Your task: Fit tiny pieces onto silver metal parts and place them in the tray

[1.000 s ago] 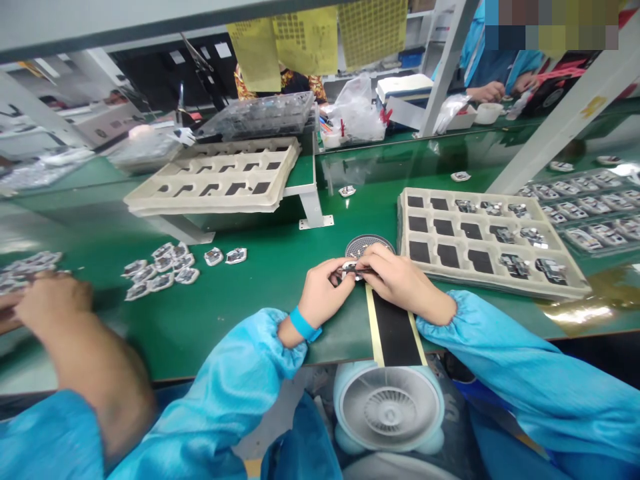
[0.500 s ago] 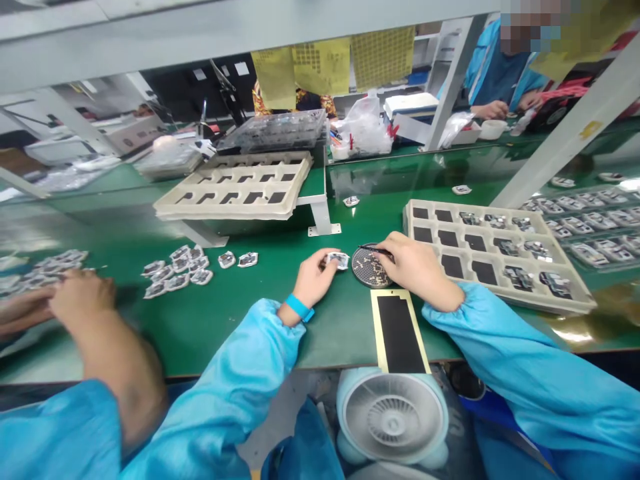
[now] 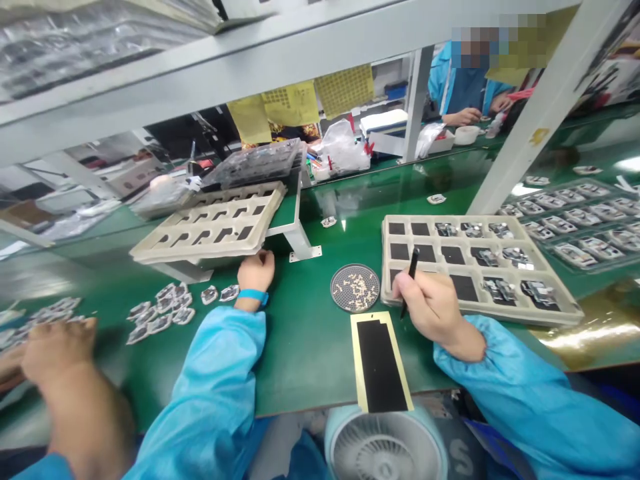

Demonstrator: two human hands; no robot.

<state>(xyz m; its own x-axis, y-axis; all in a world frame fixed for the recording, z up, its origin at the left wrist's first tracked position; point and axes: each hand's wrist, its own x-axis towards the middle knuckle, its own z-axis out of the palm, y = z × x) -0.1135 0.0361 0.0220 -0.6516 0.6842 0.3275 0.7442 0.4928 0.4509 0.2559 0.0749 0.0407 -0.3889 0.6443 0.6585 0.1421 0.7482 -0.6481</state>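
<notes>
Black tool [image 3: 413, 265] stands near-upright in the right hand [image 3: 434, 303], pinched pen-fashion, presumably for fine control, beside the compartmented tray [image 3: 523, 314] on the green counter [image 3: 300, 360]. Fingers of the left hand [image 3: 256, 272] curl at the raised tray [image 3: 200, 254], its front edge hiding whether they grip anything. Small pale pieces [image 3: 361, 285] lie in a round dish [image 3: 342, 299] between the hands, apparently placed for easy reach.

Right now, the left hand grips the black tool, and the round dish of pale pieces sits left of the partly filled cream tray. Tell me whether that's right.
No: the head view shows the right hand gripping the black tool. The round dish of pale pieces does sit left of the partly filled cream tray.
</notes>
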